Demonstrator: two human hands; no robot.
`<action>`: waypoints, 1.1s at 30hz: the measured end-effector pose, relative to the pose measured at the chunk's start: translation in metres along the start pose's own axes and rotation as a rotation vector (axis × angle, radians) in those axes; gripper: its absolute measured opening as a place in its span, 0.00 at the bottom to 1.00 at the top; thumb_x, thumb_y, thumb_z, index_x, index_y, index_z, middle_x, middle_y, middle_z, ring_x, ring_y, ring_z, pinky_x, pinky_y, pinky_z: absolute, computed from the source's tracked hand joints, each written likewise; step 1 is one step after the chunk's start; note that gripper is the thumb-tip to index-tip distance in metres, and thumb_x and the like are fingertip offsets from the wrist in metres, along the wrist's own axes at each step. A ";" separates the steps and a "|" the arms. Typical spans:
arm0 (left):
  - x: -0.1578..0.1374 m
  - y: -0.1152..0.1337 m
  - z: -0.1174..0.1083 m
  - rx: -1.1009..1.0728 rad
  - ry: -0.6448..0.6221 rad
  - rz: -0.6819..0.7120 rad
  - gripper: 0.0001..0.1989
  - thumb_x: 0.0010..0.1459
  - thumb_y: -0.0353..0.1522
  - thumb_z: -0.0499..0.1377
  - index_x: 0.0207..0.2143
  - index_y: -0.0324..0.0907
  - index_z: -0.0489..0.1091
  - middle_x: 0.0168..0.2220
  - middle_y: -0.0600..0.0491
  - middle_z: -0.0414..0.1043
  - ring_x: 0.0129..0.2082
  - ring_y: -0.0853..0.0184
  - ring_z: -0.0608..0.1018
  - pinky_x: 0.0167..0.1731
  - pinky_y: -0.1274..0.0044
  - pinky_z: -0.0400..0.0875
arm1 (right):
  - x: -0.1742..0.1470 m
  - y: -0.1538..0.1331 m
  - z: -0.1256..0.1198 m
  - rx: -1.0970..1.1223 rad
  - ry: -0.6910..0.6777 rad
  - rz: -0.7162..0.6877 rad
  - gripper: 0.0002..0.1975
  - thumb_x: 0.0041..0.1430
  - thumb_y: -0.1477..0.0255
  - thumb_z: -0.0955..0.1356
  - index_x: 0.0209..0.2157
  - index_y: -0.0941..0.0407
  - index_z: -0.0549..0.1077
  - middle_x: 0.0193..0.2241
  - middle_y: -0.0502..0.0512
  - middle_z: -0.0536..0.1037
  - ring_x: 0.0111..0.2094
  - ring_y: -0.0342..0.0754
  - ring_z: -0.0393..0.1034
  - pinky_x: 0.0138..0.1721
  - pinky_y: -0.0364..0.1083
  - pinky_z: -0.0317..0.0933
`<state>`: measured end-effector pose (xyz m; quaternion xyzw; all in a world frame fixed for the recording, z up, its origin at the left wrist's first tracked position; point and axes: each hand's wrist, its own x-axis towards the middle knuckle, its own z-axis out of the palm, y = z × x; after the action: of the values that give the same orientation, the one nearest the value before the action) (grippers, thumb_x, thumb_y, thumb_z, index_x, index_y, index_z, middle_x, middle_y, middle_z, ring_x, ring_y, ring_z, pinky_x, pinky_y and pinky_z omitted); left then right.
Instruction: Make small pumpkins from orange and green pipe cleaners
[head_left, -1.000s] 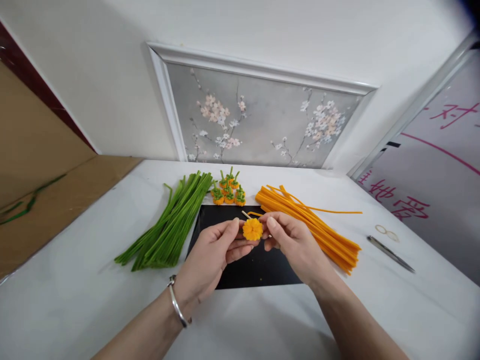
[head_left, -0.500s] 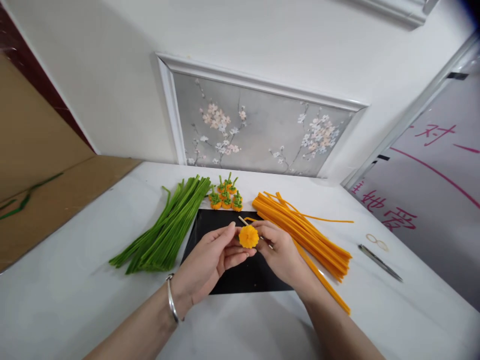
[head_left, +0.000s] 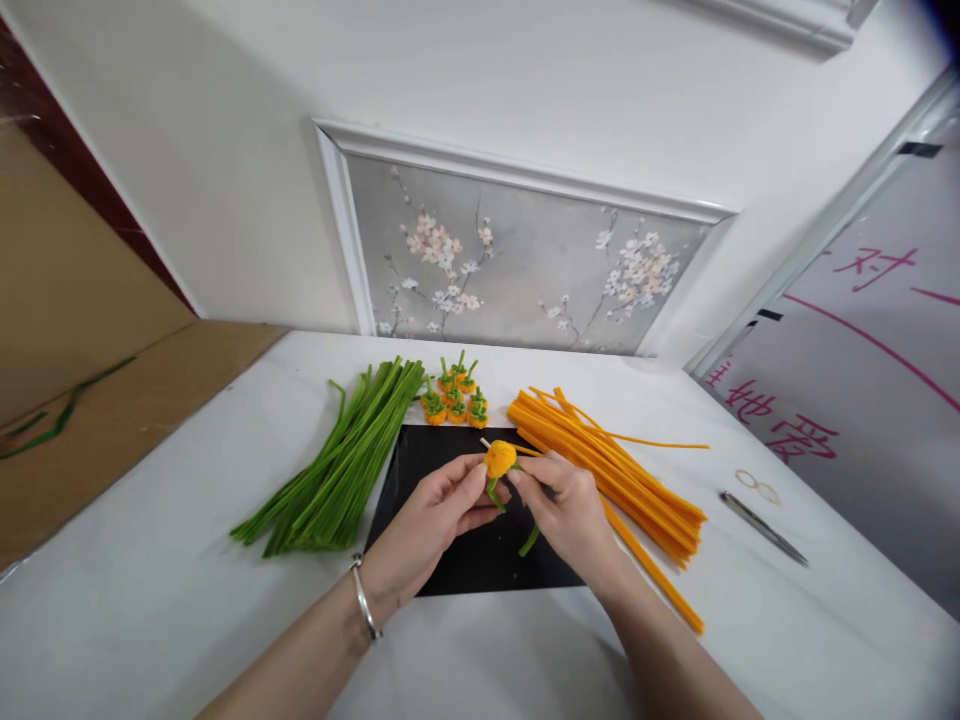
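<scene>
My left hand (head_left: 448, 498) pinches a small orange pumpkin (head_left: 500, 458) made of fuzzy pipe cleaner, above a black mat (head_left: 465, 572). A green pipe cleaner (head_left: 529, 541) runs by the pumpkin; one end hangs beneath it, and another pokes out below my right hand (head_left: 564, 510). The fingers of that hand are closed on the green strip, close against the pumpkin's right side. A pale thin stick end (head_left: 485, 442) shows just behind the pumpkin, beside an orange strand. The fingertips partly hide how the green strip is attached.
A bundle of green pipe cleaners (head_left: 341, 470) lies to the left, an orange bundle (head_left: 611, 475) to the right. Several finished orange pumpkins with green tops (head_left: 456, 400) stand behind the mat. Farther right are a pen (head_left: 765, 528) and two thin rings (head_left: 757, 486).
The pumpkin has been tilted and lifted slightly away from me, so its side now shows. Green pipe cleaner has come into view below it and under my right hand.
</scene>
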<state>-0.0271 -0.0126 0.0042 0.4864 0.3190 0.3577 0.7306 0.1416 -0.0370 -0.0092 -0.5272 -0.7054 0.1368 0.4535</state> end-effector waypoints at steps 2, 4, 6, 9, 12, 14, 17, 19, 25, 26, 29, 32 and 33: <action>0.000 0.000 -0.001 -0.055 -0.001 -0.029 0.12 0.62 0.37 0.57 0.44 0.41 0.70 0.35 0.53 0.72 0.37 0.70 0.75 0.42 0.77 0.71 | -0.001 0.001 0.003 -0.041 0.005 -0.010 0.10 0.62 0.73 0.65 0.29 0.54 0.76 0.24 0.51 0.75 0.28 0.46 0.67 0.33 0.44 0.61; 0.001 -0.001 -0.005 -0.105 0.017 -0.072 0.11 0.61 0.36 0.58 0.44 0.41 0.70 0.33 0.53 0.71 0.32 0.72 0.75 0.37 0.79 0.72 | -0.002 0.004 0.006 -0.067 -0.002 -0.011 0.09 0.62 0.72 0.65 0.34 0.54 0.77 0.27 0.52 0.76 0.29 0.47 0.69 0.34 0.44 0.63; 0.002 -0.001 -0.009 -0.157 0.031 -0.124 0.10 0.60 0.34 0.59 0.43 0.41 0.69 0.33 0.54 0.71 0.28 0.73 0.75 0.33 0.79 0.73 | -0.004 0.007 0.008 -0.072 -0.020 -0.004 0.09 0.63 0.72 0.64 0.39 0.54 0.77 0.28 0.53 0.76 0.29 0.46 0.70 0.33 0.43 0.64; 0.003 -0.001 -0.015 -0.235 0.031 -0.165 0.08 0.59 0.31 0.60 0.42 0.41 0.68 0.33 0.54 0.71 0.26 0.74 0.76 0.34 0.77 0.74 | -0.004 0.010 0.009 -0.059 -0.032 -0.016 0.12 0.64 0.72 0.62 0.44 0.53 0.75 0.34 0.54 0.77 0.33 0.46 0.72 0.35 0.43 0.65; 0.003 0.002 -0.017 -0.219 0.018 -0.159 0.10 0.59 0.30 0.60 0.44 0.43 0.67 0.36 0.54 0.71 0.30 0.72 0.77 0.37 0.75 0.75 | -0.003 0.009 0.009 -0.065 -0.035 -0.009 0.11 0.65 0.74 0.61 0.42 0.54 0.74 0.36 0.54 0.77 0.36 0.47 0.73 0.39 0.42 0.65; 0.002 0.003 -0.016 -0.149 0.012 -0.142 0.15 0.58 0.31 0.61 0.48 0.45 0.66 0.39 0.54 0.71 0.35 0.69 0.78 0.39 0.73 0.75 | -0.003 0.008 0.009 -0.113 -0.066 0.003 0.10 0.65 0.73 0.61 0.40 0.54 0.74 0.34 0.54 0.77 0.34 0.46 0.73 0.37 0.42 0.64; 0.003 0.002 -0.016 -0.018 0.033 -0.122 0.18 0.57 0.34 0.62 0.51 0.46 0.67 0.42 0.53 0.71 0.38 0.68 0.77 0.41 0.74 0.75 | -0.002 0.006 0.009 -0.262 -0.142 -0.009 0.11 0.66 0.71 0.61 0.38 0.53 0.75 0.29 0.53 0.75 0.28 0.45 0.71 0.30 0.40 0.61; 0.004 -0.001 -0.016 0.065 0.063 -0.114 0.16 0.55 0.34 0.64 0.47 0.43 0.70 0.40 0.53 0.73 0.36 0.70 0.77 0.39 0.77 0.74 | -0.002 0.005 0.009 -0.348 -0.163 -0.025 0.12 0.66 0.70 0.61 0.38 0.53 0.75 0.27 0.53 0.75 0.28 0.45 0.71 0.28 0.40 0.59; 0.009 -0.004 -0.022 -0.078 0.075 -0.206 0.13 0.56 0.33 0.64 0.44 0.41 0.72 0.36 0.53 0.73 0.29 0.75 0.74 0.31 0.82 0.72 | -0.001 0.009 0.006 -0.300 -0.132 0.013 0.12 0.66 0.71 0.60 0.41 0.54 0.74 0.33 0.56 0.78 0.33 0.47 0.74 0.34 0.42 0.62; 0.009 -0.003 -0.023 -0.124 0.073 -0.215 0.13 0.56 0.33 0.63 0.44 0.41 0.72 0.37 0.52 0.73 0.29 0.75 0.73 0.30 0.83 0.71 | 0.000 0.010 0.005 -0.249 -0.120 0.042 0.12 0.66 0.71 0.60 0.41 0.55 0.74 0.34 0.57 0.78 0.34 0.48 0.74 0.35 0.42 0.63; 0.008 -0.002 -0.025 -0.209 0.091 -0.212 0.12 0.56 0.32 0.63 0.44 0.41 0.72 0.37 0.52 0.73 0.28 0.76 0.73 0.30 0.83 0.71 | 0.002 0.010 0.001 -0.058 -0.127 0.141 0.12 0.65 0.71 0.60 0.36 0.56 0.75 0.31 0.55 0.78 0.33 0.47 0.73 0.36 0.43 0.63; 0.008 -0.003 -0.024 -0.249 0.100 -0.188 0.12 0.56 0.33 0.64 0.43 0.41 0.72 0.35 0.53 0.73 0.29 0.75 0.74 0.31 0.82 0.72 | 0.004 0.008 -0.001 0.234 -0.219 0.238 0.13 0.64 0.68 0.62 0.30 0.56 0.75 0.25 0.51 0.76 0.28 0.44 0.70 0.31 0.41 0.62; 0.008 -0.003 -0.023 -0.256 0.100 -0.182 0.13 0.56 0.34 0.64 0.43 0.41 0.72 0.35 0.53 0.73 0.29 0.75 0.74 0.31 0.82 0.72 | 0.004 0.007 0.000 0.344 -0.234 0.275 0.14 0.63 0.67 0.63 0.29 0.57 0.75 0.25 0.50 0.75 0.28 0.44 0.69 0.30 0.41 0.61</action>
<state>-0.0406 0.0044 -0.0073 0.3399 0.3494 0.3516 0.7993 0.1460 -0.0308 -0.0119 -0.5139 -0.6412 0.3754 0.4287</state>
